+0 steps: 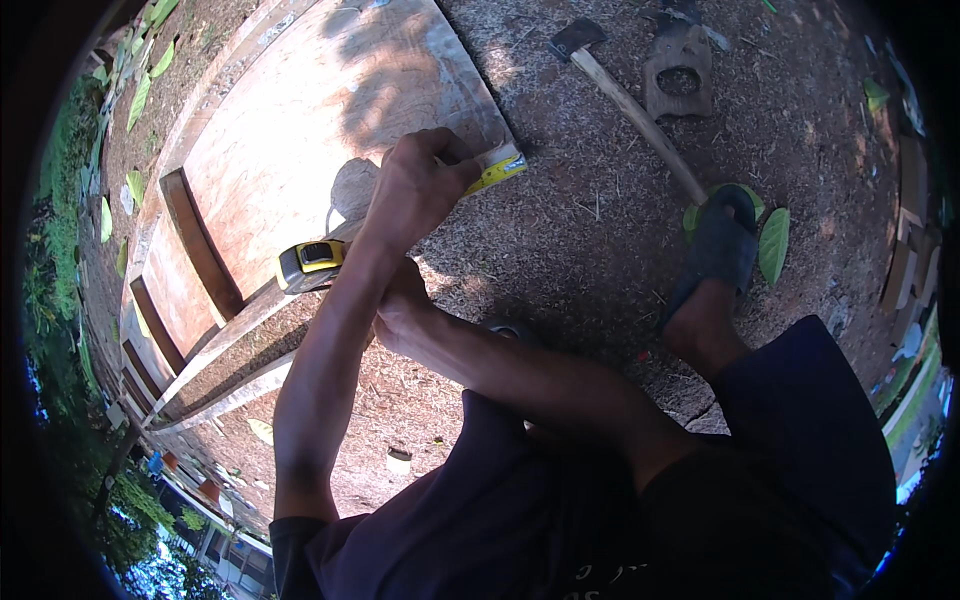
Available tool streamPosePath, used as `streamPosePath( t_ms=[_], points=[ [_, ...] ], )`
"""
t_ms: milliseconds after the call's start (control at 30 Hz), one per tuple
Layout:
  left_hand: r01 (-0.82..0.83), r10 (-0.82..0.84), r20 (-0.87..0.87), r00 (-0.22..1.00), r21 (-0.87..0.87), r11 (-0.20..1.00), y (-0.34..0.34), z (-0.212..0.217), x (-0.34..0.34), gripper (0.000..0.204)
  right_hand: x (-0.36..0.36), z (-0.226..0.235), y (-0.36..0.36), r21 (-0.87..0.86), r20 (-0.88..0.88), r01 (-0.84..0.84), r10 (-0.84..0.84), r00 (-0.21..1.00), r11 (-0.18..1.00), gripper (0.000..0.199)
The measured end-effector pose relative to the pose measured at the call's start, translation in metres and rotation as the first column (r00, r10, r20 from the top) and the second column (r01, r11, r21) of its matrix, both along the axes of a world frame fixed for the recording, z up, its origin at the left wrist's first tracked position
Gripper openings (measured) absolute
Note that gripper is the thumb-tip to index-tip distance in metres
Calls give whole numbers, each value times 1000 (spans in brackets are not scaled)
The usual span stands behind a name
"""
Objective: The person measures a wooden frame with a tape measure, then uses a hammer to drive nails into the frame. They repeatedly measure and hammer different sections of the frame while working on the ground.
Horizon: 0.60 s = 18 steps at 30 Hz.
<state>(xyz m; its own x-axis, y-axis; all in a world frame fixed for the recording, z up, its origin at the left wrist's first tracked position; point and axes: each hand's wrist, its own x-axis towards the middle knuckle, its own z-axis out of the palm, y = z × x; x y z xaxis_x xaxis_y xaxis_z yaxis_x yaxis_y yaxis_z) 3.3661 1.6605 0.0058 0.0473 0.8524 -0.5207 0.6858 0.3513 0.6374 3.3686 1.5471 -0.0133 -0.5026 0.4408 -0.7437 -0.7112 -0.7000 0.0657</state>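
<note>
A wide reddish wooden board [300,130] lies on the ground in front of me. My left hand [420,185] presses the yellow tape blade [497,170] down on the board's near right corner, fingers curled over it. The yellow and black tape measure case [310,262] sits at the board's lower edge, left of my left forearm. My right hand [400,305] reaches under that forearm toward the case, and its fingers are mostly hidden.
An axe [630,105] with a wooden handle lies on the wood-chip ground at upper right, beside a wooden piece with a hole [680,70]. My foot in a dark sandal [720,250] rests on green leaves [773,245]. Wooden slats [200,250] adjoin the board's left.
</note>
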Motion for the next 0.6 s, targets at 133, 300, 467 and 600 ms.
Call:
streamPosePath(
  t_ms=[133, 300, 467, 600],
  points=[
    [2, -2, 12, 1000, 17, 1000, 0, -3, 0, 21, 1, 1, 0, 22, -20, 16, -16, 1000, 1000, 6],
    [-1, 1, 0, 1000, -21, 1000, 3, -3, -1, 22, 2, 3, 1, 11, -5, 0, 0, 1000, 1000, 6],
    [12, -10, 24, 1000, -60, 998, 7, -4, -2, 23, 5, -3, -3, 72, -27, -50, 52, 998, 996, 4],
    [-2, 4, 27, 1000, -79, 997, 7, -7, -3, 24, 2, 1, -1, 43, 12, -53, 52, 999, 998, 4]
  ],
)
